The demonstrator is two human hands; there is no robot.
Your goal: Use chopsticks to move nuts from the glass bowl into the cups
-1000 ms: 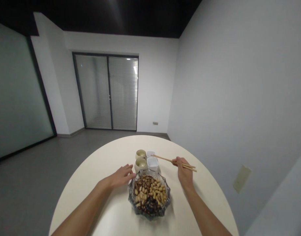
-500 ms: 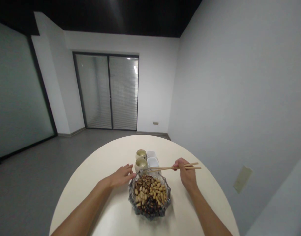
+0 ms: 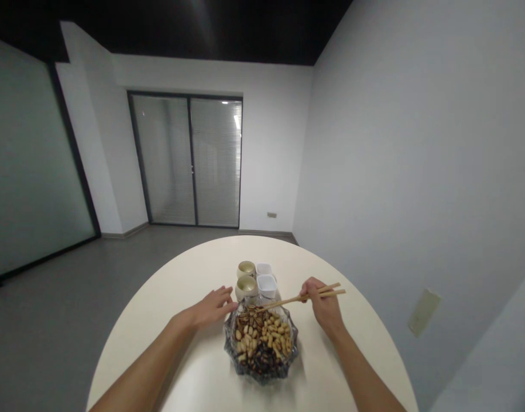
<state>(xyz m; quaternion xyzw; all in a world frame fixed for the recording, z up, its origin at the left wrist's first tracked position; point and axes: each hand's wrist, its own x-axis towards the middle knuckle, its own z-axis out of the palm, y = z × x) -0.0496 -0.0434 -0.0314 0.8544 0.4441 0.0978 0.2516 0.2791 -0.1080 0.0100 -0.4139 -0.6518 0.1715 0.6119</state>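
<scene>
My right hand is closed on a pair of wooden chopsticks, whose tips reach down to the brown striped seeds at the back of a glass bowl. Whether the tips pinch a seed is too small to tell. The bowl also holds pistachios, peanuts and dark seeds, each kind in its own part. On the left, my left hand rests with fingers spread, its thumb at the bowl's rim.
Behind the bowl stand two small ceramic cups, one behind the other. Beside them on the right are two white square dishes. All sit on a round cream table, with a white wall close on the right.
The chopstick tips have dropped from above the bowl's back rim to the striped seeds. My right hand has shifted slightly left. My left hand stays in place.
</scene>
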